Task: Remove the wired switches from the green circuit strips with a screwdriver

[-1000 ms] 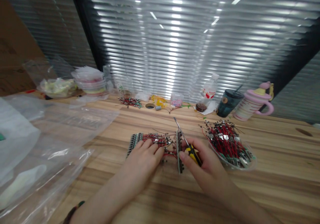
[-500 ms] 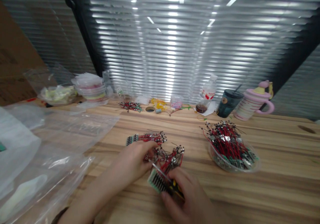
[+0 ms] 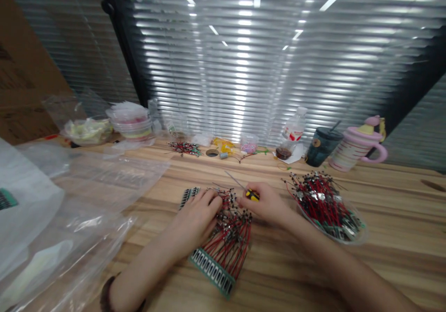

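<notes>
My right hand (image 3: 266, 202) is closed round a yellow-and-black screwdriver (image 3: 252, 195), its thin metal shaft pointing up and left. My left hand (image 3: 200, 212) lies over red and black wires, fingers bent and close together; what they hold, if anything, is hidden. Below it a green circuit board strip (image 3: 212, 271) rests on the table, with red wires (image 3: 244, 247) running up from it to small black tips. A second board (image 3: 188, 196) shows just beyond my left hand, its wires reaching right towards my right hand.
A clear bowl (image 3: 360, 233) of wired boards stands at the right. Behind are a bottle (image 3: 292, 130), a dark cup (image 3: 322, 147) and a pink mug (image 3: 355, 149). Plastic bags (image 3: 94, 233) cover the left; stacked tubs (image 3: 132, 123) and a wire pile (image 3: 184, 148) sit at the back.
My right hand has moved up and away from the near board with the screwdriver. The near board now lies lower, its wires spread out. My left hand has flattened over the wires.
</notes>
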### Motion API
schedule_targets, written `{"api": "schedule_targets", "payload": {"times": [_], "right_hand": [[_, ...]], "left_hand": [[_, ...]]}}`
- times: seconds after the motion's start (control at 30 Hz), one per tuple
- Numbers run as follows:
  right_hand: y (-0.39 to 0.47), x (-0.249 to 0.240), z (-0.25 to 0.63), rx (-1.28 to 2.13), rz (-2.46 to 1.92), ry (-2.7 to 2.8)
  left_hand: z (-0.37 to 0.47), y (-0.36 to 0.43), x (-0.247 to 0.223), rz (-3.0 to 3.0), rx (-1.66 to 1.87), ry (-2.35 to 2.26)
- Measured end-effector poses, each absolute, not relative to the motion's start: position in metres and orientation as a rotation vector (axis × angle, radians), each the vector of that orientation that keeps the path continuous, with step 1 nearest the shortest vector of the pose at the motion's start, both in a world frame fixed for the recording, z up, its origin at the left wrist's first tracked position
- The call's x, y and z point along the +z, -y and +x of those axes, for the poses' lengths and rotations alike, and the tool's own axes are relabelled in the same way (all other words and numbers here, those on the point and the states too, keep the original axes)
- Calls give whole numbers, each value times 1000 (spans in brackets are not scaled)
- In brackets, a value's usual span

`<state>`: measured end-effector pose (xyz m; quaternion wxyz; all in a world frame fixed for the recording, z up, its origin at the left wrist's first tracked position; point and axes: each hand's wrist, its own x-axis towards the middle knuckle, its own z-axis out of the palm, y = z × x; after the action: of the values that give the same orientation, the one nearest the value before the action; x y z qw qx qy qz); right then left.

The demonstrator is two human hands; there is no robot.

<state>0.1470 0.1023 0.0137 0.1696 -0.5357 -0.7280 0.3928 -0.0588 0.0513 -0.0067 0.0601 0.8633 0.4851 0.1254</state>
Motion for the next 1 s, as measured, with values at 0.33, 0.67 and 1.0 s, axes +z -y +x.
{"api": "schedule_targets", "payload": {"times": [0.33, 0.67, 1.0], "right_hand": [[-107, -12, 134, 1599, -1405, 1976], [-75, 14, 148, 1801, -1423, 1772], [-83, 5, 145, 1903, -1398, 1897]], "left_hand": [[-56, -55, -15, 2569, 571, -1588], [-51, -52, -18, 2502, 777, -1576], [-38, -48, -17, 2320, 781, -1633]]}}
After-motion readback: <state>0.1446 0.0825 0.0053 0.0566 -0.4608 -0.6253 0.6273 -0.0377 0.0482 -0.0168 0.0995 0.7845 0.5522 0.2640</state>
